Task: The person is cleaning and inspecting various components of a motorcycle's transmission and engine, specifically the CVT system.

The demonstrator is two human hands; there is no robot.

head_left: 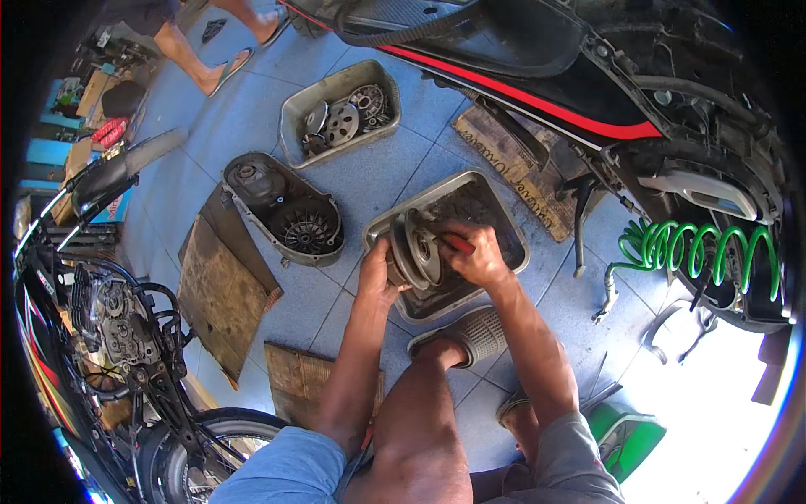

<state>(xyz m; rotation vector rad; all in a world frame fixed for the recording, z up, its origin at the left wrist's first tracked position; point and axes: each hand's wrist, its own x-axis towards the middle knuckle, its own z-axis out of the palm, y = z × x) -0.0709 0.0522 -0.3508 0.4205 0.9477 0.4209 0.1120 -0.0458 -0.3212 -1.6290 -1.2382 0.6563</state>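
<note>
Over a shallow metal tray (512, 206) with dark, dirty residue inside, I hold a round metal scooter pulley assembly (417, 249) tilted on its edge. My left hand (379, 273) grips it from the left side, fingers wrapped behind its discs. My right hand (480, 256) is closed around a red-handled tool (458, 244) at the pulley's right face. The tool's working end is hidden by my fingers and the pulley, so its kind does not show.
A black crankcase cover (285, 210) and a bin (290, 118) of metal parts lie beyond the tray. Wooden boards (222, 294) rest at left. A motorbike (537, 76) stands at upper right, another (126, 336) at left. A green coiled air hose (697, 252) hangs right. Another person's foot (227, 71) shows.
</note>
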